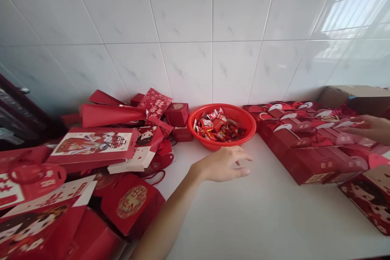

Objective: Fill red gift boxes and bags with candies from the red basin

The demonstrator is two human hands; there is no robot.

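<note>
Left of the red basket point(213, 145), you are seeing a pale double-happiness sign, 囍, marking the patterned red packet point(156, 105), and a gold one is showing on the flat printed box point(93, 148). Right of the basket, small characters are marking the red boxes point(307, 158), too blurred for reading.

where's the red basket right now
Mid-view in the head camera, the red basket stands near the tiled wall, between the jumbled boxes on the left and the rowed boxes on the right, just beyond the left hand.
</note>
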